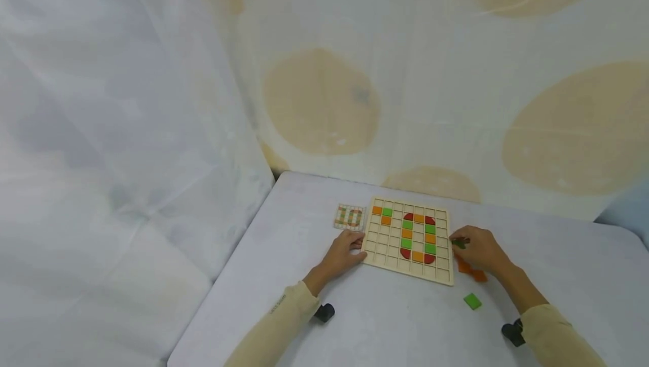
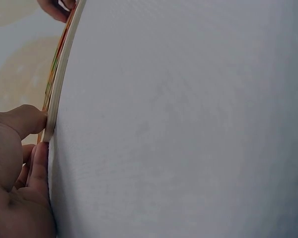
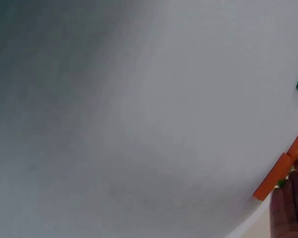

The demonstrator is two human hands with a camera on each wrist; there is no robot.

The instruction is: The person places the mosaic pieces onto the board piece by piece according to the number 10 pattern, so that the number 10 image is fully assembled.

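A wooden grid board point(image 1: 390, 254) lies flat on the white table, with orange, green and red tiles set into a ring and a short stroke. My left hand point(image 1: 347, 251) grips the board's left edge point(image 2: 59, 74); in the left wrist view the thumb lies on top and the fingers point(image 2: 37, 163) lie along the side. My right hand point(image 1: 479, 250) is at the board's right edge and pinches a dark green tile point(image 1: 459, 242). Orange tiles point(image 1: 469, 270) lie under that hand, and their edge point(image 3: 278, 176) shows in the right wrist view.
A small pattern card point(image 1: 350, 216) sits left of the board's far corner. One loose green tile point(image 1: 472, 301) lies on the table near my right forearm. Draped cloth walls close in behind and to the left. The table's left edge point(image 1: 223, 277) runs close to my left arm.
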